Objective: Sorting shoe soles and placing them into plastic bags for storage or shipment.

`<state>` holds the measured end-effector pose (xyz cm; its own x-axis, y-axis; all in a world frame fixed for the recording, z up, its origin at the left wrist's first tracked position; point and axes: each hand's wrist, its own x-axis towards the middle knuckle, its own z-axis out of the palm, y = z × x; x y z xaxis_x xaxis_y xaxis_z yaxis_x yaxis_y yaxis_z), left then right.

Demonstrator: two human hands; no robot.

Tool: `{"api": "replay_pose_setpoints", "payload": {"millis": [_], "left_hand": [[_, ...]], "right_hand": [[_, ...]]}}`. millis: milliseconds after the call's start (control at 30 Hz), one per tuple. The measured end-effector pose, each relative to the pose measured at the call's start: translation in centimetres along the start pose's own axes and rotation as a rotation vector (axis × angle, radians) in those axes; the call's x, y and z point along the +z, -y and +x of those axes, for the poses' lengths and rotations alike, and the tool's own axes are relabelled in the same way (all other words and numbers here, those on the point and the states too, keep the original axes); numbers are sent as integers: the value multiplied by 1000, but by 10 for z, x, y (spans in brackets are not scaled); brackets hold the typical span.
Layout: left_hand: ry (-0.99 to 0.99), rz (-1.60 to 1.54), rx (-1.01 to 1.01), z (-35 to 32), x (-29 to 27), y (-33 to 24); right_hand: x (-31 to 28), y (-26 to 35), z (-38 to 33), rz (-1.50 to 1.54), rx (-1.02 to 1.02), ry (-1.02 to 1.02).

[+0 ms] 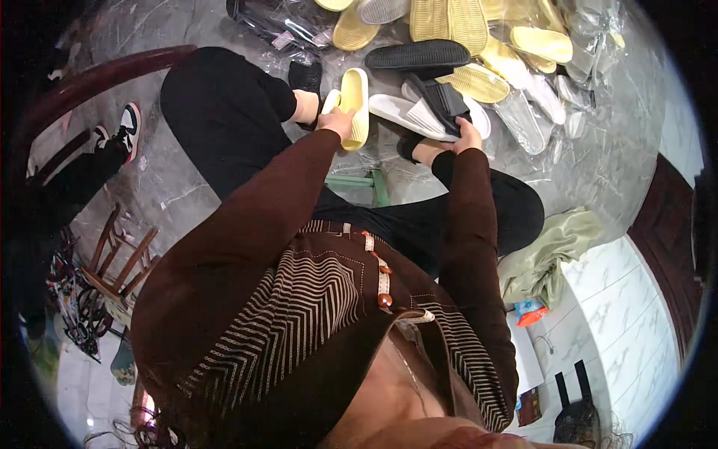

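My hands were apart, each clamped on a slipper. My left hand [339, 124] gripped a yellow slipper [359, 101] by its left side. To the right, my right hand [469, 138] held the near end of a black slipper [443, 97], which crossed over a white slipper [396, 111]. Farther off lay a black sole [417, 54], with more yellow pairs [449, 21] beyond it on the grey floor [187, 165]. Nearer me stood a green frame [380, 187].

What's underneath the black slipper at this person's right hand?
White footwear shows on both sides of the black slipper, next to the right hand. The part directly beneath is covered, so I can't tell what else lies there.
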<state>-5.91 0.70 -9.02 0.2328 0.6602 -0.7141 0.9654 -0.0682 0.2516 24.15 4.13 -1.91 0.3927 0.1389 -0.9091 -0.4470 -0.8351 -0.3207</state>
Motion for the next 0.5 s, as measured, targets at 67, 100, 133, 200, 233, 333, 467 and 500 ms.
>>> {"api": "replay_pose_setpoints", "payload": {"millis": [67,100,133,200,233,333,467,500], "left_hand": [[137,-164,-96,-1,-8,4],[130,-172,-106,2,-2,8],[152,-168,-120,3,2,11],[180,-163,-174,7,11,30],[173,-174,-160,7,6,22],[178,-88,-151,4,-1,2],[215,-151,-62,12,26,32],[206,-155,-64,15,29,37]], "right_hand": [[8,1,-1,27,12,36],[8,-2,-5,46,-1,71],[9,-7,-9,65,-15,107],[28,-10,-17,61,-33,182],[20,-15,-12,100,-45,189],[6,-21,-6,174,-77,210],[34,-33,-46,100,-188,148],[39,-36,-57,74,-242,137]]}}
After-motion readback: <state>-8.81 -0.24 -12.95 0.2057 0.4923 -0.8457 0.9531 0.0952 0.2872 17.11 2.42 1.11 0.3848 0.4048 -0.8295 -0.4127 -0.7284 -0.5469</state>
